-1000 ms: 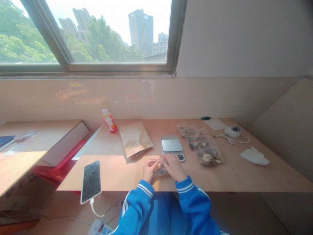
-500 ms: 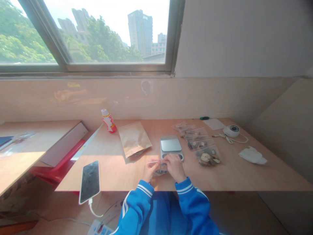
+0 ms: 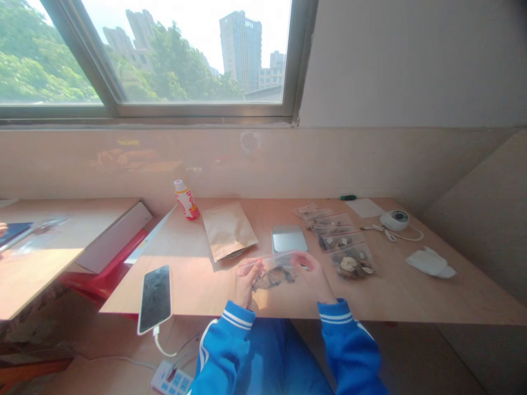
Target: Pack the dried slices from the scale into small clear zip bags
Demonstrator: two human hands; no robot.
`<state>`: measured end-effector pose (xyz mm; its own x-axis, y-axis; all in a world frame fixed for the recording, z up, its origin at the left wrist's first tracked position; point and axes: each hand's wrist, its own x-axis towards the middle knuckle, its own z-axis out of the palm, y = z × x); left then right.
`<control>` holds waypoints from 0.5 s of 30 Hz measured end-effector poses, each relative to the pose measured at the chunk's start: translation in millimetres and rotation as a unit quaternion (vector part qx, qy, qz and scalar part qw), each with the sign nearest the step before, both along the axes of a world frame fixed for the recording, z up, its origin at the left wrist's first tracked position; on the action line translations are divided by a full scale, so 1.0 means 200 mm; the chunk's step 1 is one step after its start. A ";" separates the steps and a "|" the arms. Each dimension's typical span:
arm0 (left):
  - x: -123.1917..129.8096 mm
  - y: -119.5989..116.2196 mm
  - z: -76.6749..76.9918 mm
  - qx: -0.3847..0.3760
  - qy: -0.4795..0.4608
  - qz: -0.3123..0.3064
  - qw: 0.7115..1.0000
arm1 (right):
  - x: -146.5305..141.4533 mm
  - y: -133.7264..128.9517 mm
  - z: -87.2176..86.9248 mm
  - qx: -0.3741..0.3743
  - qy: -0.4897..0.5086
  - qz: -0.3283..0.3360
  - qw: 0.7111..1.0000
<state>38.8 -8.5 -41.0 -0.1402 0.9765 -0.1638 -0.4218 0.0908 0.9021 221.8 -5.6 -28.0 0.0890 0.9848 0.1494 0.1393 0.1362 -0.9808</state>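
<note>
Nearest to us, below the table edge, are one power strip (image 3: 171,378) and our two blue sleeves (image 3: 226,340). One phone (image 3: 155,299) juts over that edge, with a white cord (image 3: 162,344) plugged into it. Our left hand (image 3: 247,280) and right hand (image 3: 315,276) are apart, with one clear bag (image 3: 274,277) of dark pieces between them. The left pinches one end of its top; the right's thumb and fingers pinch the other. We cannot tell whether its bottom touches the table (image 3: 197,291).

Just beyond is one scale (image 3: 289,240), its near part covered by our bag and right hand. To its right lie at least four filled bags (image 3: 352,266), overlapping too much for a sure count; farther right are one crumpled white wrapper (image 3: 430,263) and one white camera (image 3: 394,220) with a cable. To the scale's left are one brown pouch (image 3: 229,230) and one upright bottle (image 3: 187,202). One paper sheet (image 3: 365,208) and one green tool (image 3: 348,197) lie at the back.

The tabletop is pale wood, partly sunlit. Leftward we see a red stool (image 3: 102,274), a second table (image 3: 88,233) and part of another person's hand (image 3: 3,229). Behind rise a wall (image 3: 349,159) and one window (image 3: 197,111).
</note>
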 end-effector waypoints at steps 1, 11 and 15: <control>0.00 0.00 0.02 -0.005 -0.005 -0.009 1.000 | -0.02 -0.01 0.02 -0.015 0.031 0.019 0.999; -0.03 -0.07 0.24 0.063 0.100 -0.075 0.990 | -0.05 -0.08 0.20 -0.021 0.080 0.017 0.996; -0.02 -0.09 0.28 0.081 0.124 -0.075 0.986 | -0.05 -0.10 0.23 -0.005 0.087 0.017 0.996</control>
<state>35.3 -26.7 15.8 -0.0087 0.9998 0.0162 -0.1792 -0.0175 0.9837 211.2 -26.4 18.9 0.0793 0.9891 0.1243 -0.0371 0.1275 -0.9911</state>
